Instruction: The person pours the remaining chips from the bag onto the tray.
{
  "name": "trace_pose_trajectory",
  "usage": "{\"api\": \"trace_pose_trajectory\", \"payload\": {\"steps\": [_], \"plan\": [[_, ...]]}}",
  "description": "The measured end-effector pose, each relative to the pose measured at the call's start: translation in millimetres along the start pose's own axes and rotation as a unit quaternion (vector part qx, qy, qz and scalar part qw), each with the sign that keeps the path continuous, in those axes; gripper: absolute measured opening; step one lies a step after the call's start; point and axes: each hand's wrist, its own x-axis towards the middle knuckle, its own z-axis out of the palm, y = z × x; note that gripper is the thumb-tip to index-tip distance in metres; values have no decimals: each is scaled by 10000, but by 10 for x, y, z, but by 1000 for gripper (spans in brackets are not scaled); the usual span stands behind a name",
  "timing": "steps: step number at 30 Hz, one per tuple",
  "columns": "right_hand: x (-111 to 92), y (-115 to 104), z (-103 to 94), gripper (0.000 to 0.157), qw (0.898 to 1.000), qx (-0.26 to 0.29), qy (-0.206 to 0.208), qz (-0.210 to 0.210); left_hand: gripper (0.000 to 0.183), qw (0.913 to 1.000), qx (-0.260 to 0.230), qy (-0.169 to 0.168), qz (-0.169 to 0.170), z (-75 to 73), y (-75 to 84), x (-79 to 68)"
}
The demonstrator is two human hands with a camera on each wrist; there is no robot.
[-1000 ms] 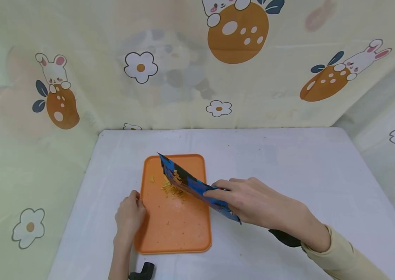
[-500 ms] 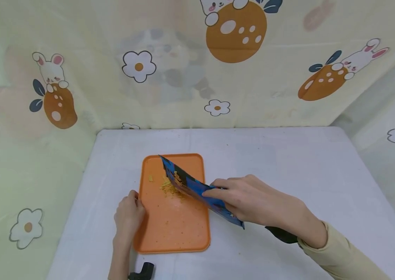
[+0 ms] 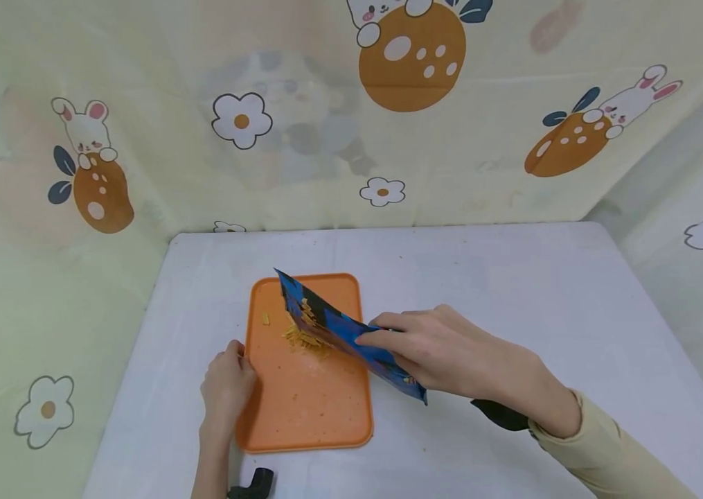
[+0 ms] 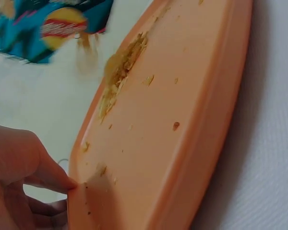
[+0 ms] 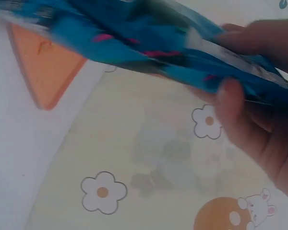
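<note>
My right hand [image 3: 451, 350] grips a blue snack bag [image 3: 339, 322], held slanted above an orange tray [image 3: 320, 416]. The bag's upper-left end is over a pile of yellow chip crumbs [image 3: 304, 341] on the tray. In the left wrist view, blurred crumbs fall from the snack bag [image 4: 53, 28] beside the crumb pile [image 4: 117, 74]. Fingers and thumb of the right hand [image 5: 259, 120] pinch the crinkled bag [image 5: 134, 48] in the right wrist view. My left hand [image 3: 228, 384] holds the tray's left edge; its thumb and fingers pinch the rim in the left wrist view.
The tray lies on a white table [image 3: 501, 277]. A black curved object [image 3: 254, 483] sits at the front edge near the left forearm. Behind the table hangs a pale curtain [image 3: 314, 159] printed with rabbits and flowers. Small specks dot the tray and table.
The bag shifts slightly up and left, after a small dip half a second ago. The view drifts slightly. Both hands keep their holds, the left one staying at the tray's edge.
</note>
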Motion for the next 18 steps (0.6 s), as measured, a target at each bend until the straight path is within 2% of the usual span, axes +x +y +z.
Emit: {"api": "trace_pose_trajectory", "payload": {"steps": [7,18], "plan": [[1,2,0,34,10000,11,28,1,13,10000,-1,73,54,25,-23,5],[-16,25,-19,31,9989,195,-312,288,12,10000,-26,55,1,18,4,-10]]}}
